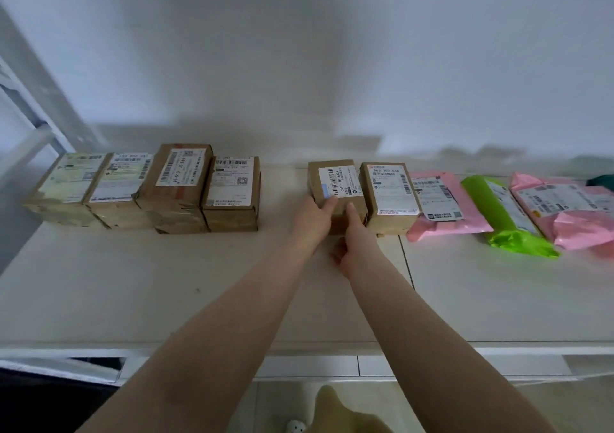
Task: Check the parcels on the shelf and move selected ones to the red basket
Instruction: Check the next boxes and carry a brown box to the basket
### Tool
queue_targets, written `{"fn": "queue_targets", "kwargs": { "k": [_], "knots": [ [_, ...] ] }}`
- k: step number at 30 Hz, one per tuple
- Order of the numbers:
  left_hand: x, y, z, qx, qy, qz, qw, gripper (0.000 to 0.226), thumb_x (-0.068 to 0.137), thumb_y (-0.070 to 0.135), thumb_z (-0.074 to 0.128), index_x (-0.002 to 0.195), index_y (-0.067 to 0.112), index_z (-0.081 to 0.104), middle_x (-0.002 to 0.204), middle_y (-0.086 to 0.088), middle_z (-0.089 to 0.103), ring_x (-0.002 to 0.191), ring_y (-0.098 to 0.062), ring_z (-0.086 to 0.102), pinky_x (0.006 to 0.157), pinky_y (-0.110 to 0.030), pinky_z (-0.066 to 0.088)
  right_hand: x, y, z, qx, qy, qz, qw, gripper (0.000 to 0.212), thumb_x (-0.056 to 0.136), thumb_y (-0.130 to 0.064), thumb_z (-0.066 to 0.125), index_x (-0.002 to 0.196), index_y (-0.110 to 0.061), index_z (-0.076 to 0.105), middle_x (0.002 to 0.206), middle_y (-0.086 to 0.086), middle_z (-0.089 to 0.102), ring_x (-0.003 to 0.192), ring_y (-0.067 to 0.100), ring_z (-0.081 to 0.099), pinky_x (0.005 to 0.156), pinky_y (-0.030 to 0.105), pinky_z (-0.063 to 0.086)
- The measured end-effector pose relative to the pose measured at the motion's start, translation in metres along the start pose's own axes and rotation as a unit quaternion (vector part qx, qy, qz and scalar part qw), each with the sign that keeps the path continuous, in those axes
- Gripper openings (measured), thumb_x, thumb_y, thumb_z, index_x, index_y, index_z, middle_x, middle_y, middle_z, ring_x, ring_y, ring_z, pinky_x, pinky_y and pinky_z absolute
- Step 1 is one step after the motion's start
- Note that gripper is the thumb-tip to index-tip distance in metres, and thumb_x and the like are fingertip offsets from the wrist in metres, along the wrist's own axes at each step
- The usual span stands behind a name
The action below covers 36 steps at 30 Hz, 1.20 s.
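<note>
A small brown cardboard parcel (335,183) with a white label stands on the white shelf (166,283), in the middle of the row. My left hand (314,216) grips its near left corner, thumb on the label. My right hand (354,243) holds its near right side, fingers curled up against the front. A second brown parcel (388,197) touches it on the right. The red basket is not in view.
Several brown boxes (172,183) stand in a row at the left. Pink mailer bags (442,207) and a green bag (508,220) lie at the right. The white wall is close behind. A gap sits between the left boxes and the held parcel.
</note>
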<state>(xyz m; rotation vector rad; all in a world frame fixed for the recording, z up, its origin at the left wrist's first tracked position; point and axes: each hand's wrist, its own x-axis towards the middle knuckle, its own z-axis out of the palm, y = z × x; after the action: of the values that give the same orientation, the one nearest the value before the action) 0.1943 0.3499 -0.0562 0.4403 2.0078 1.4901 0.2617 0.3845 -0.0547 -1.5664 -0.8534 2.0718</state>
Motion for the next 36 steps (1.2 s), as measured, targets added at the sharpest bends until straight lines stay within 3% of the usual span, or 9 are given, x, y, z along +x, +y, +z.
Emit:
{"fn": "queue_targets", "kwargs": {
  "k": [4, 8, 11, 17, 20, 22, 26, 30, 36],
  "knots": [
    [-0.009, -0.008, -0.006, -0.023, 0.031, 0.008, 0.999, 0.041, 0.098, 0.032, 0.052, 0.135, 0.015, 0.051, 0.133, -0.005, 0.061, 0.12, -0.023, 0.059, 0.103, -0.042, 0.047, -0.004, -0.002, -0.005, -0.008, -0.041, 0.003, 0.999, 0.058, 0.089, -0.038, 0.07, 0.139, -0.019, 0.049, 0.132, 0.007, 0.057, 0.118, 0.027, 0.055, 0.096, 0.041, 0.05],
    [-0.016, -0.011, -0.018, -0.024, 0.046, 0.046, 0.998, 0.04, 0.098, 0.024, 0.052, 0.136, 0.011, 0.049, 0.132, -0.006, 0.061, 0.12, -0.021, 0.059, 0.103, -0.039, 0.047, -0.01, -0.003, -0.003, -0.016, -0.065, 0.001, 0.998, 0.051, 0.088, -0.031, 0.072, 0.132, -0.015, 0.054, 0.134, 0.007, 0.058, 0.124, 0.027, 0.054, 0.101, 0.041, 0.048],
    [-0.019, -0.009, -0.03, -0.018, 0.063, 0.071, 0.995, 0.039, 0.099, 0.019, 0.051, 0.137, 0.01, 0.05, 0.13, -0.005, 0.062, 0.118, -0.019, 0.059, 0.097, -0.028, 0.047, -0.012, -0.001, 0.002, -0.026, -0.083, -0.013, 0.996, 0.039, 0.086, -0.032, 0.074, 0.116, -0.016, 0.057, 0.122, 0.007, 0.061, 0.117, 0.025, 0.057, 0.098, 0.04, 0.05],
    [-0.022, -0.01, -0.049, -0.027, 0.06, 0.066, 0.996, 0.041, 0.098, 0.02, 0.052, 0.138, 0.012, 0.051, 0.129, -0.004, 0.063, 0.117, -0.017, 0.059, 0.098, -0.029, 0.047, -0.016, 0.003, 0.006, -0.058, -0.117, -0.02, 0.991, 0.034, 0.081, -0.037, 0.078, 0.102, -0.021, 0.056, 0.102, 0.002, 0.06, 0.091, 0.017, 0.058, 0.083, 0.034, 0.052],
    [-0.029, -0.004, -0.061, -0.03, 0.034, 0.07, 0.997, 0.039, 0.099, 0.02, 0.051, 0.136, 0.011, 0.052, 0.126, -0.002, 0.064, 0.111, -0.014, 0.06, 0.09, -0.022, 0.047, -0.019, 0.003, 0.004, -0.08, -0.148, -0.035, 0.985, 0.035, 0.079, -0.039, 0.079, 0.104, -0.024, 0.06, 0.119, 0.004, 0.063, 0.112, 0.022, 0.058, 0.093, 0.036, 0.052],
    [-0.031, 0.004, -0.075, -0.01, 0.003, 0.076, 0.997, 0.037, 0.099, 0.023, 0.051, 0.135, 0.011, 0.054, 0.123, 0.001, 0.065, 0.108, -0.012, 0.06, 0.094, -0.027, 0.047, -0.021, -0.003, 0.001, -0.099, -0.171, -0.058, 0.979, 0.037, 0.079, -0.043, 0.078, 0.105, -0.025, 0.061, 0.123, 0.006, 0.063, 0.117, 0.023, 0.057, 0.097, 0.039, 0.051],
    [-0.035, 0.027, -0.112, 0.024, -0.1, 0.072, 0.992, 0.029, 0.099, 0.022, 0.051, 0.126, 0.014, 0.06, 0.112, 0.003, 0.068, 0.102, -0.014, 0.063, 0.092, -0.029, 0.048, -0.026, -0.026, -0.008, -0.094, -0.215, -0.094, 0.968, 0.033, 0.081, -0.046, 0.073, 0.104, -0.024, 0.064, 0.112, 0.006, 0.07, 0.11, 0.023, 0.063, 0.097, 0.041, 0.049],
    [-0.04, 0.046, -0.135, 0.095, -0.172, 0.081, 0.977, 0.027, 0.099, 0.016, 0.053, 0.125, 0.018, 0.06, 0.112, 0.005, 0.07, 0.098, -0.006, 0.066, 0.085, -0.02, 0.051, -0.03, -0.039, -0.011, -0.087, -0.242, -0.1, 0.961, 0.027, 0.084, -0.045, 0.069, 0.097, -0.021, 0.067, 0.101, 0.004, 0.072, 0.11, 0.025, 0.064, 0.103, 0.046, 0.048],
    [-0.046, 0.055, -0.154, 0.152, -0.183, 0.098, 0.966, 0.024, 0.098, 0.02, 0.055, 0.12, 0.026, 0.064, 0.108, 0.009, 0.072, 0.101, -0.004, 0.067, 0.088, -0.022, 0.049, -0.044, -0.032, -0.016, -0.073, -0.283, -0.086, 0.952, 0.015, 0.088, -0.031, 0.068, 0.095, -0.018, 0.071, 0.093, 0.004, 0.073, 0.107, 0.027, 0.066, 0.105, 0.046, 0.049]
  ]
}}
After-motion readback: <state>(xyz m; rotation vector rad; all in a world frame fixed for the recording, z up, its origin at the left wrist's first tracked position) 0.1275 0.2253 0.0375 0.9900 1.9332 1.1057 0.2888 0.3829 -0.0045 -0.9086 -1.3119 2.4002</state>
